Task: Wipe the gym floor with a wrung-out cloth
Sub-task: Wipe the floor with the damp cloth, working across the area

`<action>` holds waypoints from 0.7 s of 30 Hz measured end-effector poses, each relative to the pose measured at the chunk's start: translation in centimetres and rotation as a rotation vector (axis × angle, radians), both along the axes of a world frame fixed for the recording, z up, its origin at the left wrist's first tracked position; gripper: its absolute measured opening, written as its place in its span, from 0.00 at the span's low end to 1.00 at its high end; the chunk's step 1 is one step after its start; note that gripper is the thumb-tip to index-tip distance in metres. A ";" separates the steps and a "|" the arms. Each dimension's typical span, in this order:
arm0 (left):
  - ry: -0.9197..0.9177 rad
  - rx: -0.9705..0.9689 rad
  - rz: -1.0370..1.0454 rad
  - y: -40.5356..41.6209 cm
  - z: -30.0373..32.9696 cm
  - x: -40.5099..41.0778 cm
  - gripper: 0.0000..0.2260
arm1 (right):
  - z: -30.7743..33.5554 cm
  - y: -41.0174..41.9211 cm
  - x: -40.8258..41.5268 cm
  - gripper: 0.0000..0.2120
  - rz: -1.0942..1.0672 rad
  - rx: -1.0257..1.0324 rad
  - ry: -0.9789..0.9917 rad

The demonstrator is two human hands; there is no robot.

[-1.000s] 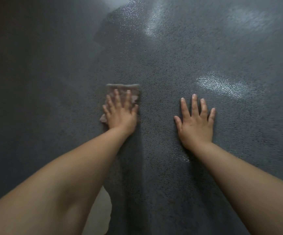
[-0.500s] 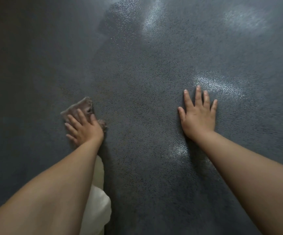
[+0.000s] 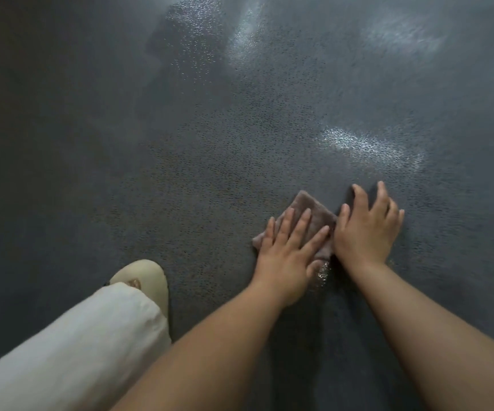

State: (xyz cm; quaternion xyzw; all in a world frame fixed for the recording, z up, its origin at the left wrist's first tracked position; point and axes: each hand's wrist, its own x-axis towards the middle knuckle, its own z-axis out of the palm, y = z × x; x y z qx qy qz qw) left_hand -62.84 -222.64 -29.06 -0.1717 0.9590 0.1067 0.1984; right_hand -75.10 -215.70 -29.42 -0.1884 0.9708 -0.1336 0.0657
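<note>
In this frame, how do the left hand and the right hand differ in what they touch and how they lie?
The left hand lies flat on the brown cloth, fingers straight and pointing up-right; the right hand rests on the bare grey floor beside the cloth, at its right edge. The left hand's fingers lie close together; the right hand's fingers are spread and slightly bent. Both are palm-down on the floor, side by side, and grip nothing.

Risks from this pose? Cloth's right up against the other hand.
1. The cloth under the flat left hand meets the right hand; another rightward stroke may bunch it there.
2. The floor gleams with wet patches; the bracing right hand or the shoe might slip.
3. Flat fingers, no grip, so the cloth may slide out.
</note>
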 end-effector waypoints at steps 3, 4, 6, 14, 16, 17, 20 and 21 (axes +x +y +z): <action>0.025 -0.109 -0.071 -4.2 -0.3 0.0 0.26 | -0.3 1.1 0.9 0.23 -0.003 0.005 0.032; -0.006 -0.084 0.008 -5.8 -0.3 -0.2 0.26 | -0.4 1.3 1.1 0.24 -0.008 0.005 0.039; -0.052 -0.065 0.250 -8.7 0.3 -0.2 0.26 | -0.6 2.0 1.6 0.27 -0.019 0.000 0.048; 0.065 -0.105 1.130 -8.3 0.2 5.3 0.26 | -0.9 5.1 2.9 0.22 -0.041 -0.001 0.076; 0.086 -0.105 1.157 -4.9 0.2 4.9 0.26 | -0.9 5.8 3.2 0.23 -0.058 -0.004 0.097; 0.068 -0.090 1.121 -2.9 0.0 4.3 0.27 | -0.9 6.2 3.3 0.24 -0.066 -0.012 0.109; 0.081 -0.098 0.700 4.3 -0.1 1.9 0.27 | -0.9 7.6 3.2 0.24 -0.096 -0.047 0.106; 0.110 -0.065 0.498 6.9 -0.1 1.4 0.26 | -0.9 8.1 3.0 0.24 -0.104 -0.055 0.110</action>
